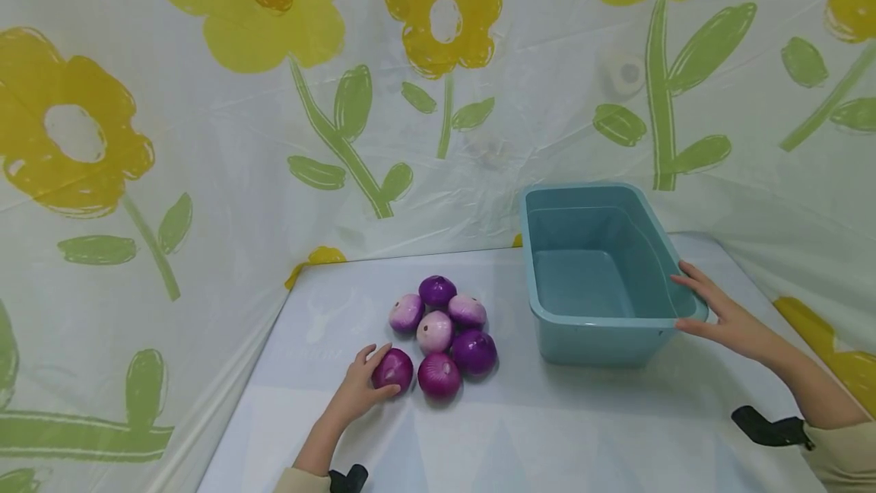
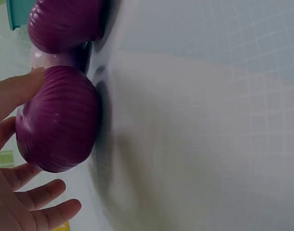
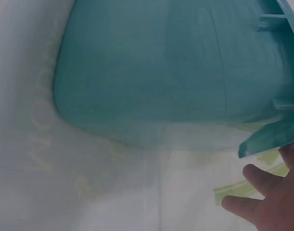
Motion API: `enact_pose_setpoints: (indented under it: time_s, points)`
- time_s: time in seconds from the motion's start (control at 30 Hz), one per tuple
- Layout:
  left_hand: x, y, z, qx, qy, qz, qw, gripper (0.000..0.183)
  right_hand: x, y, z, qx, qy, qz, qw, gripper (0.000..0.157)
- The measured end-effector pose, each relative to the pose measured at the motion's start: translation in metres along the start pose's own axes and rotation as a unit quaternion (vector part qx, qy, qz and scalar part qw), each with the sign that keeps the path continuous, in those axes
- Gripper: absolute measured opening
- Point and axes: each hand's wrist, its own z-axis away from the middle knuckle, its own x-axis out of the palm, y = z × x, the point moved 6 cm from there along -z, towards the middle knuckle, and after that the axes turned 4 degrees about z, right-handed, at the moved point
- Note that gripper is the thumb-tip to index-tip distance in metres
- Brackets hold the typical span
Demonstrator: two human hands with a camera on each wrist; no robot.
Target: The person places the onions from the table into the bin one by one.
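My left hand (image 1: 359,386) is at a red onion (image 1: 392,371) on the table, thumb on one side and fingers on the other. In the left wrist view the thumb touches this onion (image 2: 57,120), two fingers pass behind it and the others spread apart. Beside it sits another red onion (image 1: 439,376), with several more purple and pale onions (image 1: 434,332) clustered behind. My right hand (image 1: 732,326) rests at the near right corner of a blue-green plastic basin (image 1: 602,341), fingers extended over the rim. In the right wrist view, fingers (image 3: 262,183) splay beside the rim.
The basin stands upright, right of the onions, with its inside bare. A white table (image 1: 479,440) lies beneath everything. A flower-printed curtain (image 1: 520,112) hangs along the back and sides. Black straps are on both wrists.
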Motion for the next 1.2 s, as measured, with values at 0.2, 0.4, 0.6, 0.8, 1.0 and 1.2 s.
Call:
enact_pose_setpoints:
  time_s: [0.2, 0.4, 0.6, 0.8, 1.0, 1.2]
  points:
    - [0.002, 0.002, -0.001, 0.011, 0.001, 0.005, 0.9999, 0.071, 0.000, 0.006, -0.002, 0.014, 0.002, -0.019, 1.000, 0.071]
    - [0.008, -0.001, -0.005, 0.002, -0.002, 0.003, 1.0000, 0.074, -0.001, 0.009, -0.004, 0.019, -0.004, -0.008, 1.000, 0.081]
    - [0.013, -0.003, -0.006, -0.004, 0.001, 0.003, 1.0000, 0.079, -0.002, 0.009, -0.005, 0.032, -0.018, -0.013, 0.999, 0.086]
    - [0.010, -0.006, -0.005, -0.014, 0.016, 0.022, 0.9995, 0.081, -0.001, 0.009, -0.006, 0.044, -0.028, -0.014, 0.999, 0.088]
    - [-0.003, -0.014, -0.007, -0.047, 0.032, 0.059, 0.9966, 0.082, -0.002, 0.009, -0.005, 0.046, -0.030, -0.016, 0.998, 0.088]
    - [-0.020, -0.014, -0.014, -0.057, 0.040, 0.075, 0.9948, 0.083, -0.001, 0.009, -0.006, 0.045, -0.029, -0.017, 0.998, 0.088]
